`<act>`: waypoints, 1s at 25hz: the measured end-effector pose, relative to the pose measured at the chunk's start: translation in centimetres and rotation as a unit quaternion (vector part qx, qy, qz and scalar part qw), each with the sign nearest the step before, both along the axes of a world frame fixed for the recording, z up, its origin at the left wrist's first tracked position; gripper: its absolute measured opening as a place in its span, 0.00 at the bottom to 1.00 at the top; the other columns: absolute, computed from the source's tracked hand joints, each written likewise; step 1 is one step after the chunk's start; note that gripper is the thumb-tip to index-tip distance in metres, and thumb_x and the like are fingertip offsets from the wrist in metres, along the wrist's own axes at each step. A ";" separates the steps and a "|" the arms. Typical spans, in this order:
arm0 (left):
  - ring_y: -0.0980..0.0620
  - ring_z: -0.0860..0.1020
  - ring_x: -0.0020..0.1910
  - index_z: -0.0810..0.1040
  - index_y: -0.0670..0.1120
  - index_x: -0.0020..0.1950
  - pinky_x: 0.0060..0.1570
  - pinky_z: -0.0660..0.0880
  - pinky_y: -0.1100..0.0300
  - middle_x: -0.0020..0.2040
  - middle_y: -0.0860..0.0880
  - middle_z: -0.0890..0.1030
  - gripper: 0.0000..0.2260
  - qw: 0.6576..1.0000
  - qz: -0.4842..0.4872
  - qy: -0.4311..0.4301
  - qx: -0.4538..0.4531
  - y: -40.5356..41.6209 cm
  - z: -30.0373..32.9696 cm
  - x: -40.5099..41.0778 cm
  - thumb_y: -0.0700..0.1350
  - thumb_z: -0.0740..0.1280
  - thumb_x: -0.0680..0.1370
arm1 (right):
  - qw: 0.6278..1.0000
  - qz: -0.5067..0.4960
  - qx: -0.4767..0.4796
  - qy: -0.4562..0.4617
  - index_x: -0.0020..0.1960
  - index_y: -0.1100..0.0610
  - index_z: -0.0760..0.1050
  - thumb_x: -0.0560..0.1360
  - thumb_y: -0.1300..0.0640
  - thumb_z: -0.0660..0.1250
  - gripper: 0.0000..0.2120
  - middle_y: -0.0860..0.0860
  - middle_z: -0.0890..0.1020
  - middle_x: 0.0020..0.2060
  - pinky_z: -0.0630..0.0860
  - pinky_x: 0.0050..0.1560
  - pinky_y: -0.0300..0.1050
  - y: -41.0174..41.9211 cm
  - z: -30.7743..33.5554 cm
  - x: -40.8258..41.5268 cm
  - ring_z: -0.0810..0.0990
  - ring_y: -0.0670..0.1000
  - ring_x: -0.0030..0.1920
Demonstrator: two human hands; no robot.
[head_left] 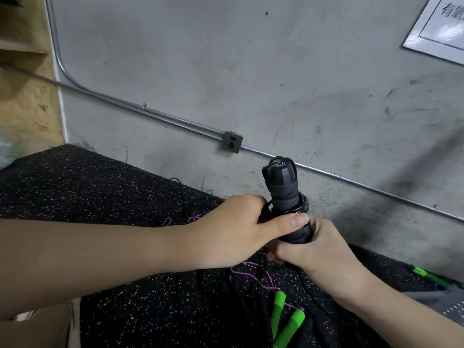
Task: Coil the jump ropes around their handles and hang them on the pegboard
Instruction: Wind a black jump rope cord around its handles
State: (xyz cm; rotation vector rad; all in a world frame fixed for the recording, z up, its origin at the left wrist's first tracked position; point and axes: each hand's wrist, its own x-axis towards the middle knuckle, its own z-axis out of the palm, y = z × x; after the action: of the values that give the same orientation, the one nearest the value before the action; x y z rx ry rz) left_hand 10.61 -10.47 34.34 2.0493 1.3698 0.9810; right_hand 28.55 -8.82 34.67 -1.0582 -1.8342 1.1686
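Surface: a black rubber mat (100, 197) flecked with pale specks is lying against a grey, scuffed concrete wall (251, 71). Wall fittings: one metal conduit (155, 114) is running slantwise along the wall and passing through one small square outlet box (232, 142); one glossy white sign (442, 26) is showing at the upper right corner, its print too partial to read. Wooden boarding (22, 71) is standing at the far left. Jump ropes, counted: one pair of black handles (286, 197), cylindrical and foam-wrapped, is being held upright together above the mat, with several turns of thin black cord (302, 205) wound round their middle. Two bright green handles (283, 320), smooth and rounded, are lying side by side on the mat near the bottom edge, with a thin purple cord (251, 272) trailing in loose loops beside them. A further green item (426, 273) is resting at the right edge, too small to identify. Hands, two: the left hand (233, 229) is gripping the black bundle at the coil, thumb pressing across the front; the right hand (319, 249) is clasping the lower end of the handles, fingers curled round it.
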 end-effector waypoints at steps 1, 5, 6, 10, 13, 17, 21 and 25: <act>0.51 0.81 0.39 0.80 0.48 0.50 0.41 0.78 0.52 0.38 0.49 0.82 0.34 1.000 -0.005 -0.003 -0.001 0.1 -0.2 0.0 0.77 0.57 0.72 | 1.000 -0.005 0.010 -0.003 0.45 0.77 0.69 0.62 0.58 0.75 0.25 0.75 0.73 0.34 0.68 0.38 0.51 0.1 -0.2 0.1 0.71 0.56 0.36; 0.52 0.83 0.51 0.80 0.50 0.59 0.55 0.79 0.48 0.49 0.51 0.86 0.27 0.997 -0.073 -0.035 -0.014 -0.2 -0.4 -0.4 0.70 0.60 0.77 | 0.995 -0.029 0.059 -0.069 0.41 0.61 0.79 0.63 0.58 0.81 0.14 0.57 0.81 0.30 0.73 0.34 0.47 -0.1 -0.1 0.7 0.76 0.50 0.32; 0.52 0.83 0.54 0.80 0.50 0.60 0.58 0.78 0.48 0.52 0.51 0.86 0.27 0.995 -0.088 -0.044 -0.018 -0.3 -0.4 -0.5 0.69 0.59 0.78 | 0.997 -0.008 0.032 -0.074 0.41 0.60 0.80 0.64 0.60 0.83 0.13 0.56 0.82 0.31 0.75 0.34 0.46 -0.1 0.4 0.9 0.78 0.50 0.31; 0.53 0.83 0.49 0.80 0.47 0.53 0.55 0.78 0.54 0.47 0.50 0.85 0.20 0.991 -0.132 -0.007 -0.003 -1.1 -0.2 -1.0 0.61 0.58 0.84 | 0.943 0.190 -0.272 -0.021 0.47 0.59 0.84 0.67 0.58 0.81 0.12 0.63 0.84 0.41 0.83 0.44 0.50 -0.6 2.0 2.0 0.85 0.59 0.40; 0.60 0.82 0.52 0.80 0.47 0.59 0.59 0.76 0.59 0.52 0.54 0.85 0.16 0.987 -0.160 -0.026 -0.017 -2.1 -0.3 -0.8 0.58 0.62 0.84 | 0.926 0.238 -0.292 -0.006 0.43 0.58 0.83 0.66 0.58 0.81 0.10 0.59 0.81 0.35 0.81 0.41 0.50 -1.0 1.6 2.3 0.82 0.56 0.35; 0.60 0.83 0.49 0.82 0.52 0.54 0.57 0.78 0.55 0.48 0.57 0.86 0.29 0.994 -0.089 0.020 -0.060 -1.5 -0.1 -2.2 0.75 0.63 0.72 | 0.968 0.185 -0.168 -0.031 0.36 0.56 0.81 0.71 0.64 0.74 0.06 0.58 0.76 0.31 0.78 0.37 0.47 -1.1 1.3 1.6 0.75 0.55 0.30; 0.54 0.67 0.30 0.69 0.43 0.35 0.33 0.63 0.60 0.31 0.51 0.67 0.35 0.995 -0.020 0.068 -0.063 -1.7 1.0 -2.4 0.77 0.56 0.70 | 0.991 0.111 -0.078 0.003 0.40 0.66 0.79 0.69 0.63 0.74 0.07 0.59 0.76 0.31 0.77 0.38 0.52 -0.7 1.0 1.2 0.74 0.55 0.31; 0.56 0.62 0.28 0.64 0.47 0.32 0.30 0.62 0.61 0.28 0.52 0.64 0.28 0.999 0.001 0.039 -0.010 -2.4 1.5 -1.7 0.72 0.56 0.74 | 0.997 0.074 -0.022 0.008 0.36 0.64 0.79 0.69 0.62 0.74 0.07 0.59 0.77 0.29 0.77 0.39 0.49 -0.5 1.5 0.9 0.74 0.56 0.32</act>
State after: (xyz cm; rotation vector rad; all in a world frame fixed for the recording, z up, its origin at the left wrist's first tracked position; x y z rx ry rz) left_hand 8.94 -12.83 35.88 2.0926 1.4144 0.8938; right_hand 29.40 -9.29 36.18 -0.9472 -1.9089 1.3058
